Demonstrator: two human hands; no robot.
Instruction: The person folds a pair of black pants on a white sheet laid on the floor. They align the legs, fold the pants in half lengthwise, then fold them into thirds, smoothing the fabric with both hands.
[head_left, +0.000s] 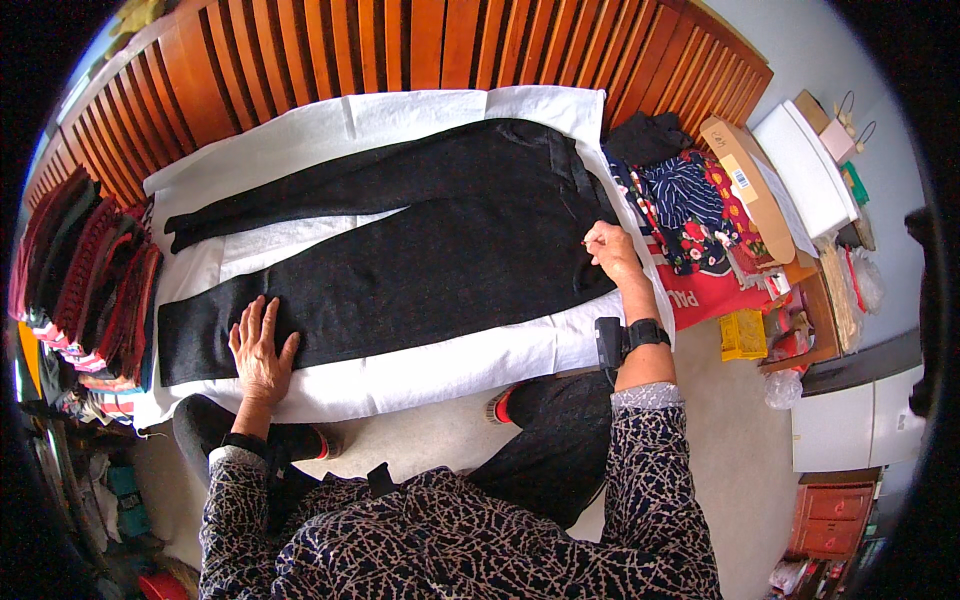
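Black trousers (450, 255) lie spread out on a white cloth (465, 367), with the leg ends at the left and the waist at the right. My left hand (262, 345) rests palm down, fingers spread, on the lower part of the nearer trouser leg. Over the waist end is my right hand (611, 249), its fingers curled, with a tiny pale and reddish thing at the fingertips, too small to identify. Whether those fingers also pinch the trousers' fabric cannot be told.
A tall stack of folded clothes (97, 277) stands at the left. Patterned garments (682, 202) and a cardboard box (750, 187) lie at the right, near a yellow plastic basket (742, 334). A slatted wooden headboard (420, 45) runs along the far side.
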